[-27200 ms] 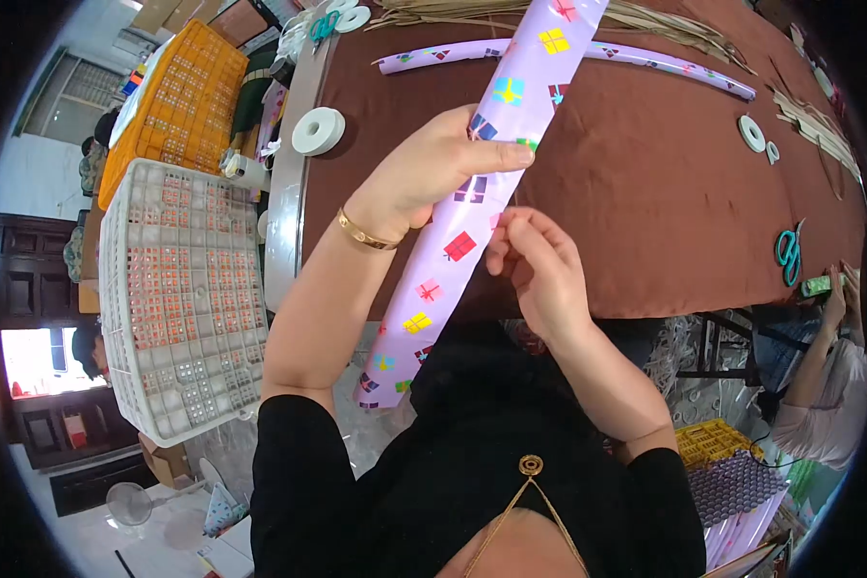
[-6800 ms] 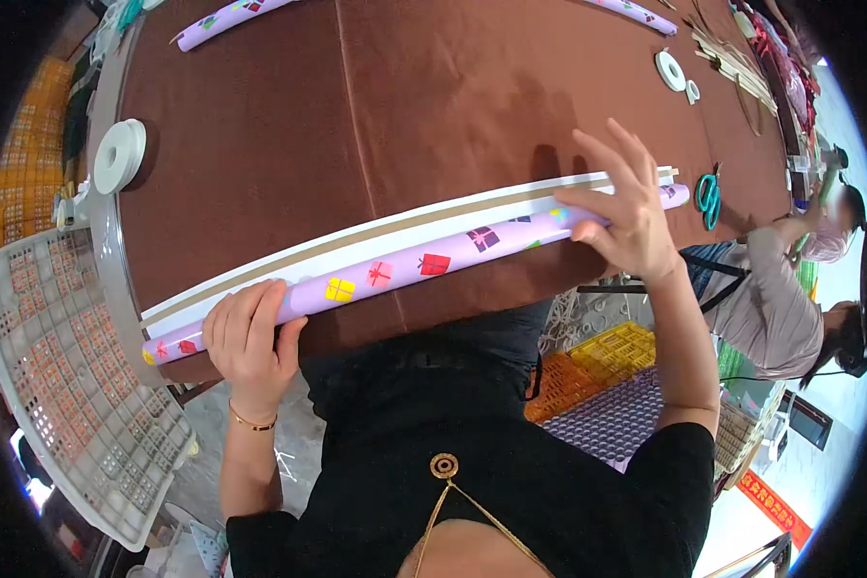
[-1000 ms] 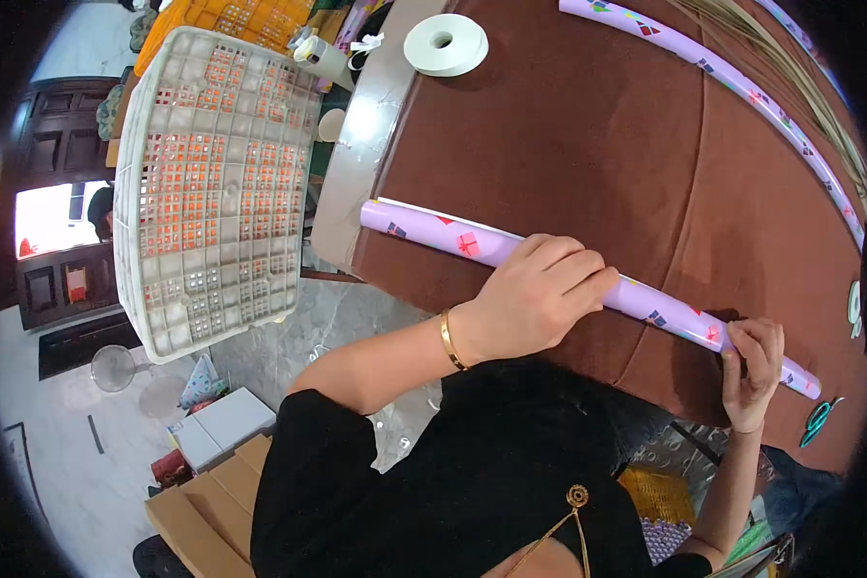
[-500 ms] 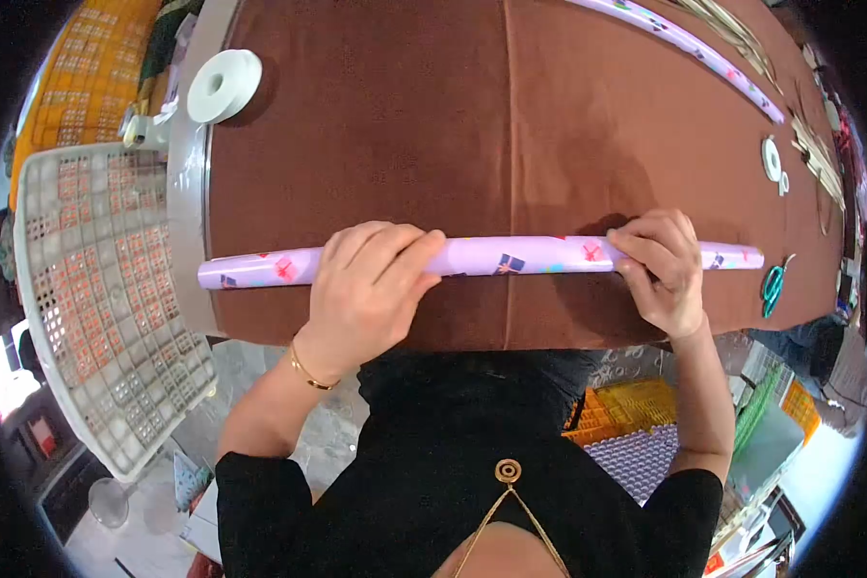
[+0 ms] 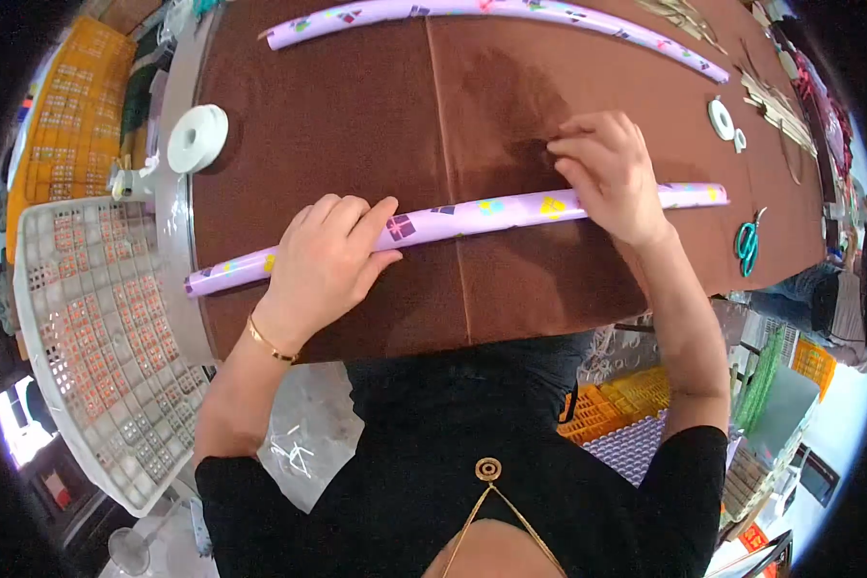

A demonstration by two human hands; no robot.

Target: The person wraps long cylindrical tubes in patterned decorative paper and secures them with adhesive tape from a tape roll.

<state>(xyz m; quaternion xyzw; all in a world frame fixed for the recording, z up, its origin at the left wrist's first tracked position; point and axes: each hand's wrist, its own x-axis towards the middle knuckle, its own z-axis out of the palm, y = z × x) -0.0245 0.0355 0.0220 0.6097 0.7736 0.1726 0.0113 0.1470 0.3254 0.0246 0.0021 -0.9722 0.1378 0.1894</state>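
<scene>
A long lilac roll of wrapping paper (image 5: 491,211) with gift-box prints lies across the near part of the brown-covered table, its right end farther from me. My left hand (image 5: 328,252) is over its left part, fingers on the far side and thumb on the near side. Above the right part of the roll, my right hand (image 5: 612,178) is raised, its fingers bent and apart from the thumb, with nothing visible between them. A second lilac roll (image 5: 472,9) lies along the far side of the table.
A white tape roll (image 5: 197,139) sits at the table's left edge. Smaller white rolls (image 5: 721,119), teal-handled scissors (image 5: 748,249) and pale strips (image 5: 778,114) lie at the right. A white plastic crate (image 5: 116,337) stands beside the table on the left.
My right hand has let go of the near roll and lifted away to the left. The roll has turned and now slants, its right end farther off. The view has shifted too.
</scene>
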